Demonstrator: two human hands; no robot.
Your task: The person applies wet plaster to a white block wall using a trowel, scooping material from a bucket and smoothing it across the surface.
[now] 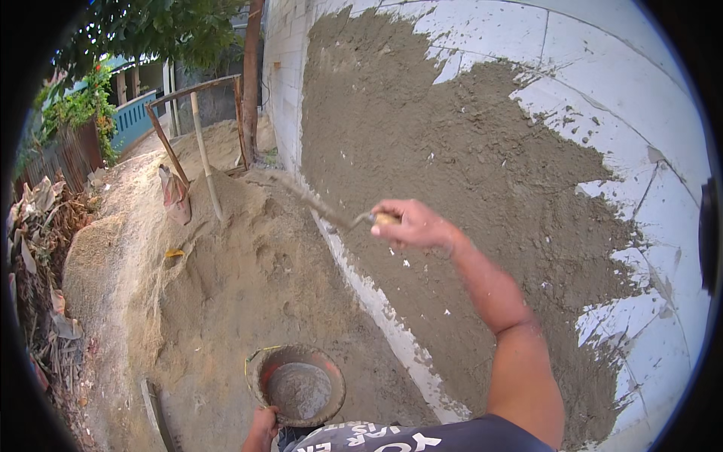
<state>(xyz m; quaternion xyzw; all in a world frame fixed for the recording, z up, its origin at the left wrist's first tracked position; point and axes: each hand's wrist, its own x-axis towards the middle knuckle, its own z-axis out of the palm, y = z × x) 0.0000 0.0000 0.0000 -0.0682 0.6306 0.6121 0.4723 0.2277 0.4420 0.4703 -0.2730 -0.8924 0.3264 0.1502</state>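
Right hand (410, 224) is closed round the wooden handle of a trowel (330, 214); left hand (261, 429) grips the rim of a bucket (337, 392). Taking the wall (602, 45) as reference: trowel is out in front of it, blade pointing away, toward the sand pile (226, 279). Blade's blurred, can't tell if it's loaded. Bucket sits left of the wall's foot, apart from it.

Step looks like laying on mortar. My take: keep the bucket steady and close to the wall, take modest loads, throw or press firmly with a flick of the wrist, overlap onto the ragged edge, level later.

Materials: mortar coat (452, 158) on the wall is grey-brown, coarse, lumpy, with feathered, smeared edges. Bare part of the wall is smooth white block with thin joints. Bucket is round, crusted at the rim, reddish patches inside; the mix (300, 390) in it looks wet and grey. Sand left of the wall is loose, tan, dimpled. Trowel neck is bent metal.
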